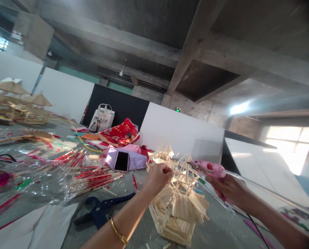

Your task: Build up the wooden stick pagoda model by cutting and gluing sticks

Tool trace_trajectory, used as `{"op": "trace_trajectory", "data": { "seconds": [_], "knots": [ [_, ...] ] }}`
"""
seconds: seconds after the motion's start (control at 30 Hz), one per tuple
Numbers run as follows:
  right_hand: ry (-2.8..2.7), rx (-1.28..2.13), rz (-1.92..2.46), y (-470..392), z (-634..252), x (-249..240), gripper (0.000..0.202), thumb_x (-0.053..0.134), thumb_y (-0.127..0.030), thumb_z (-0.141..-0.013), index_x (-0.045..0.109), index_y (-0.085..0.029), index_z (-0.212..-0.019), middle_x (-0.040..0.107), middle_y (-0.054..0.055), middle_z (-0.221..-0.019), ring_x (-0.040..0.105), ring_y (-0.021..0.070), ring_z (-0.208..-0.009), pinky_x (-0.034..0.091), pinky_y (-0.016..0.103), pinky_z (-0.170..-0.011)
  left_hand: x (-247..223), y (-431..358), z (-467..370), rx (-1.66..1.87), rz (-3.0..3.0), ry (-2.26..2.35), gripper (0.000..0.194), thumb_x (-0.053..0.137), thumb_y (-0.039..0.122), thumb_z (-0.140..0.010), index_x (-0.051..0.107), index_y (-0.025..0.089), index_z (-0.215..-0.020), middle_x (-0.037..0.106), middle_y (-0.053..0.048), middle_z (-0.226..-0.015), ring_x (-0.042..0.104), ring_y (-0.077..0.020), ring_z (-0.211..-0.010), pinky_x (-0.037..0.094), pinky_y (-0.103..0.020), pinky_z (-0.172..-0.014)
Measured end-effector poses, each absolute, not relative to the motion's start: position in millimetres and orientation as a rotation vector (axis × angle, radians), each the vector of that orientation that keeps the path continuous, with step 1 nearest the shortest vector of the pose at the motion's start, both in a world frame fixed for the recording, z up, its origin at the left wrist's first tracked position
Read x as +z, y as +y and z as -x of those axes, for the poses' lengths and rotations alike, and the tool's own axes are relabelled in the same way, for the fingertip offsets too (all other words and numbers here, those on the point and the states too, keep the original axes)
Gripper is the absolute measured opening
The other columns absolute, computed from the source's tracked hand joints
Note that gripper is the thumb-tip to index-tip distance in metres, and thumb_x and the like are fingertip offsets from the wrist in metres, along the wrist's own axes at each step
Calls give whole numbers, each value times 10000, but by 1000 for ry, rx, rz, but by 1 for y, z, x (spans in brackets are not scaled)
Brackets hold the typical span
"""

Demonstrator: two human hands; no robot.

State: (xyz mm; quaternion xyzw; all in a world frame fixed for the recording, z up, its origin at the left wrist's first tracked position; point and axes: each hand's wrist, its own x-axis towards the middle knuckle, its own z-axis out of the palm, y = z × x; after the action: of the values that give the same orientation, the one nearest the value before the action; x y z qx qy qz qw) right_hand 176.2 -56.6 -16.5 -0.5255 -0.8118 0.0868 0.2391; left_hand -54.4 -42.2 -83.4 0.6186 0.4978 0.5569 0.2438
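Note:
A pagoda-like model (179, 205) built of thin wooden sticks stands on the table in front of me, with tiered, slatted roofs and an open pointed frame on top. My left hand (158, 175), a gold bangle on its wrist, is at the left of the upper tier. Its fingers are closed in a pinch, and what they hold is hidden. My right hand (228, 188) grips a pink hot glue gun (213, 168), its nozzle pointing left at the top frame. A long clear glue stick (263, 192) runs out of the gun's back.
A second stick model (166, 152) stands just behind. Blue cutting pliers (97, 209) lie left of my forearm. Beyond are loose sticks (100, 178) in red wrappers and plastic, a phone (121, 161) and a paper bag (102, 119). A black cord (258, 230) hangs below my right hand.

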Motion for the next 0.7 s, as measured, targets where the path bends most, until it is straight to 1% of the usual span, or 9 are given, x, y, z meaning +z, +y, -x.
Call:
{"op": "trace_trajectory", "data": {
  "seconds": [0.17,0.27,0.33,0.4,0.43,0.5,0.6,0.63,0.7],
  "knots": [
    [-2236,255,1437,-56,-174,-14,533,337,-609,-808,406,-191,-484,421,-18,-393,404,94,-383,315,244,-425,-84,-43,56,1511,-1693,1418,152,516,255,-637,632,158,-657,583,14,-504,502,-101,-485,326,-197,-485],
    [-2224,264,1435,-56,-175,-14,532,334,-612,-811,470,-179,-532,439,-11,-409,435,103,-402,328,240,-427,-86,-44,57,1510,-1692,1432,145,515,252,-636,629,163,-639,580,16,-504,508,-104,-495,318,-195,-481],
    [-2209,286,1436,-56,-175,-13,496,354,-614,-804,568,-177,-706,417,-37,-401,413,99,-388,319,231,-411,-85,-44,58,1514,-1689,1436,145,516,252,-637,630,163,-634,576,17,-500,509,-105,-499,317,-194,-482],
    [-2201,309,1452,-56,-174,-11,505,367,-619,-798,581,-186,-945,394,-61,-383,385,95,-368,308,224,-395,-85,-45,58,1517,-1686,1455,145,514,247,-636,630,159,-628,573,16,-498,504,-104,-494,316,-195,-482],
    [-2203,317,1460,-56,-174,-10,526,371,-620,-796,572,-180,-1002,392,-64,-376,381,93,-363,306,222,-390,-84,-46,58,1518,-1684,1467,146,514,244,-634,631,158,-626,573,15,-500,501,-103,-490,315,-196,-481],
    [-2209,320,1467,-56,-173,-9,542,378,-620,-795,587,-160,-992,403,-56,-366,388,90,-357,310,220,-388,-84,-46,58,1519,-1683,1479,150,513,244,-631,635,156,-633,578,13,-510,495,-100,-482,312,-197,-479],
    [-2201,318,1464,-54,-173,-8,523,397,-621,-788,616,-158,-892,414,-48,-359,409,86,-348,319,212,-380,-85,-46,58,1520,-1676,1467,163,515,255,-633,642,155,-655,583,11,-523,490,-96,-476,314,-197,-478],
    [-2200,313,1459,-54,-173,-8,510,406,-620,-784,621,-161,-847,419,-46,-357,414,85,-344,321,207,-375,-85,-46,58,1521,-1669,1466,166,514,257,-635,642,154,-657,582,10,-521,488,-96,-473,314,-197,-477],
    [-2195,294,1427,-54,-172,-8,501,426,-616,-776,611,-158,-691,420,-37,-335,405,80,-320,310,202,-354,-87,-45,59,1522,-1662,1465,165,512,256,-638,640,152,-645,577,8,-509,486,-96,-468,312,-196,-472]
  ]
}}
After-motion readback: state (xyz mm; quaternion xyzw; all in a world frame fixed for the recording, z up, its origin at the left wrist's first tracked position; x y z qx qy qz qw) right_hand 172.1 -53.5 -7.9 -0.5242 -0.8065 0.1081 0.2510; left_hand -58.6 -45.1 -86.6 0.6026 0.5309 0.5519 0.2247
